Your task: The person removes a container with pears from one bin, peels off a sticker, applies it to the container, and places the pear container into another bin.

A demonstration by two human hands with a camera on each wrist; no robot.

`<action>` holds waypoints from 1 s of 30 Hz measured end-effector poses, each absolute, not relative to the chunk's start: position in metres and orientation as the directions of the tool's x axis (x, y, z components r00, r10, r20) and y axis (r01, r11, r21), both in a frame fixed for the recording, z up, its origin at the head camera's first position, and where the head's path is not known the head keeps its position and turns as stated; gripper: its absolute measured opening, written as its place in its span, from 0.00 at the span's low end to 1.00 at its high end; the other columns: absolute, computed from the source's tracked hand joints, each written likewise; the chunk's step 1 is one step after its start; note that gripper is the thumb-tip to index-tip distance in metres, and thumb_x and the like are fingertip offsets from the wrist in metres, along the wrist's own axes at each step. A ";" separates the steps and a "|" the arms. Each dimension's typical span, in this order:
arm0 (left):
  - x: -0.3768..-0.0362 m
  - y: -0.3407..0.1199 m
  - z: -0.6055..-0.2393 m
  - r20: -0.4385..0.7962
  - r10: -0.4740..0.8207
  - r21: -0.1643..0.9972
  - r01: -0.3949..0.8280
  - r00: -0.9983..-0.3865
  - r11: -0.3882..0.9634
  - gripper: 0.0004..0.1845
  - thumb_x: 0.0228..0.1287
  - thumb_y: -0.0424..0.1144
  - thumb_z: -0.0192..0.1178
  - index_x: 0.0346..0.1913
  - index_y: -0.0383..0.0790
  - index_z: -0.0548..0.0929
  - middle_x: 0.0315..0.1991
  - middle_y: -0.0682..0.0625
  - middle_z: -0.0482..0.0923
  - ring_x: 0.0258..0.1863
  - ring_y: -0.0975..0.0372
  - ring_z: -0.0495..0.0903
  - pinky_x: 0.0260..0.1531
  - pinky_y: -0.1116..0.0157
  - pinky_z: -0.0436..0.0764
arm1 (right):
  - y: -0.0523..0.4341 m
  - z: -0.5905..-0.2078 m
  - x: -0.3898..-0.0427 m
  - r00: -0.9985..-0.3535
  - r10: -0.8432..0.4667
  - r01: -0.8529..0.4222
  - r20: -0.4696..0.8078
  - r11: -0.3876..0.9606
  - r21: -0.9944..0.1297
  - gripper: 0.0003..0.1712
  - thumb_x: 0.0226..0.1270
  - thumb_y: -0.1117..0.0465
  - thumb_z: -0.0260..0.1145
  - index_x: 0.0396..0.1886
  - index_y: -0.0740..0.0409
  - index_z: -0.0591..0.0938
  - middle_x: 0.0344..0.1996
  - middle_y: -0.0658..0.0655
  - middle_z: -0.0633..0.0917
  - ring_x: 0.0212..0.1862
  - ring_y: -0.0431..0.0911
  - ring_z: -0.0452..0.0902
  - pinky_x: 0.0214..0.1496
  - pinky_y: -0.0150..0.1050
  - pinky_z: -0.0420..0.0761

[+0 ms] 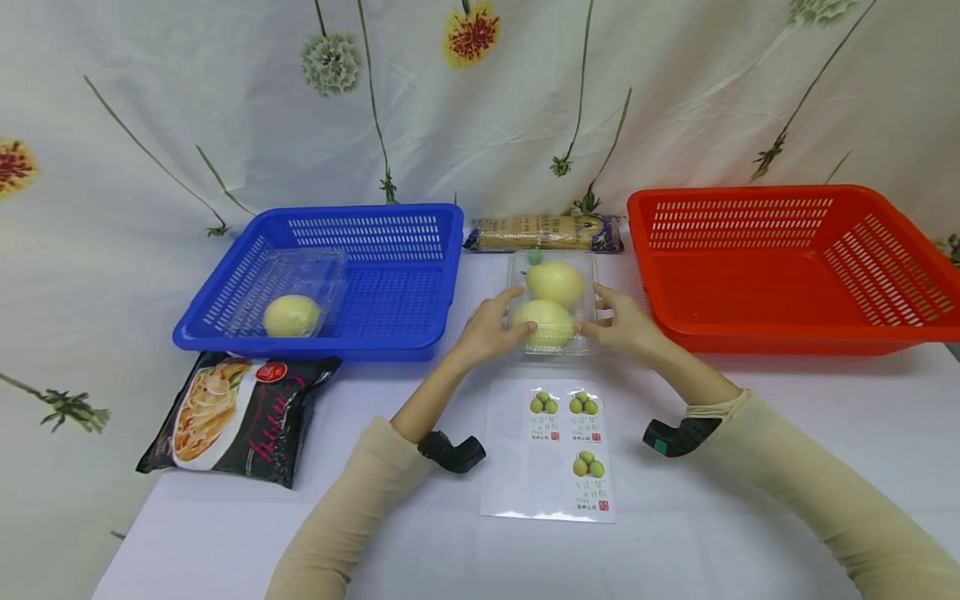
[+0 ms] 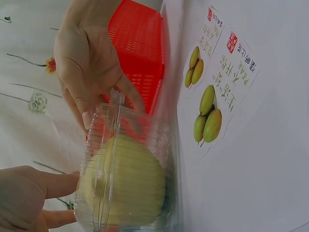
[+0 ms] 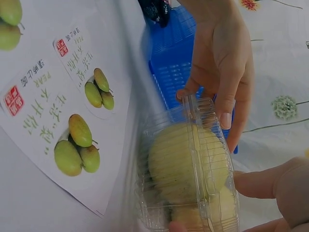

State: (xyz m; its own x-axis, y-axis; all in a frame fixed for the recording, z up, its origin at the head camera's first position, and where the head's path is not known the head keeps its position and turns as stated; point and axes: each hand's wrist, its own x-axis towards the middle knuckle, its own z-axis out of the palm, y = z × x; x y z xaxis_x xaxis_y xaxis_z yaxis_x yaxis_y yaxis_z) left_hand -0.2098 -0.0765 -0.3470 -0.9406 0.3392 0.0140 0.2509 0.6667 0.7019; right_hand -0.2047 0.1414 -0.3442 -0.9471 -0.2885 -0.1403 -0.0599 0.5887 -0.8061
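In the head view, a clear plastic clamshell box [image 1: 557, 347] with two pale yellow pears [image 1: 555, 285] inside stands on the white table. My left hand [image 1: 491, 332] grips its left side, thumb at the front edge. On the opposite side my right hand [image 1: 626, 325] holds the box the same way. The lid looks closed over the pears in the right wrist view, where ribbed plastic [image 3: 198, 145] covers them. Just in front of the box lies a sheet [image 1: 517, 479] with three pear stickers [image 1: 588, 479] on it.
At the left, a blue basket [image 1: 397, 346] holds another clear box [image 1: 330, 279] with a pear. A red basket [image 1: 750, 292] stands at the right. Behind the clamshell lies a noodle packet [image 1: 540, 233]. A black food bag [image 1: 232, 417] sits before the blue basket.
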 end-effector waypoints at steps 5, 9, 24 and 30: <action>-0.209 -0.077 -0.347 0.012 0.354 0.692 0.264 -0.935 0.672 0.34 0.62 0.40 0.58 0.69 0.35 0.61 0.55 0.32 0.72 0.54 0.45 0.71 0.51 0.48 0.72 | 0.144 -0.347 -0.203 -0.946 -0.302 -0.078 -0.120 0.568 -0.819 0.43 0.67 0.59 0.61 0.72 0.70 0.48 0.63 0.75 0.65 0.60 0.68 0.67 0.57 0.57 0.72; -0.208 -0.078 -0.348 0.011 0.356 0.691 0.265 -0.934 0.673 0.34 0.62 0.41 0.58 0.69 0.34 0.61 0.57 0.31 0.71 0.55 0.44 0.71 0.52 0.47 0.72 | 0.146 -0.351 -0.201 -0.945 -0.310 -0.086 -0.108 0.552 -0.829 0.43 0.68 0.58 0.59 0.73 0.68 0.48 0.64 0.74 0.64 0.61 0.68 0.66 0.58 0.57 0.72; -0.196 -0.088 -0.358 -0.285 0.284 0.821 -0.080 -0.916 0.566 0.48 0.64 0.49 0.59 0.74 0.37 0.38 0.61 0.25 0.64 0.35 0.49 0.84 0.55 0.52 0.74 | 0.142 -0.366 -0.217 -0.983 -0.122 0.087 -0.137 0.345 -0.935 0.43 0.71 0.52 0.53 0.74 0.63 0.42 0.69 0.72 0.56 0.69 0.64 0.54 0.68 0.55 0.59; -0.196 -0.088 -0.365 -0.357 0.280 0.885 -0.227 -0.891 0.406 0.49 0.64 0.45 0.60 0.74 0.40 0.36 0.66 0.26 0.53 0.32 0.52 0.85 0.57 0.54 0.72 | 0.131 -0.377 -0.232 -0.983 -0.031 0.181 -0.183 0.055 -0.982 0.44 0.70 0.52 0.54 0.75 0.61 0.43 0.70 0.68 0.57 0.70 0.57 0.55 0.71 0.47 0.56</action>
State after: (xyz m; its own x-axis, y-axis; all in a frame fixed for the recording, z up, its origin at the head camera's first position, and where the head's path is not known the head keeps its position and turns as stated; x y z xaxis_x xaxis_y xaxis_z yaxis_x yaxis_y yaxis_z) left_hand -0.1955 -0.0876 -0.3650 -0.8909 0.2803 -0.3573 -0.2271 0.4063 0.8850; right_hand -0.2317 0.1312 -0.3773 -0.9826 -0.0315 -0.1828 0.1809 0.0554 -0.9819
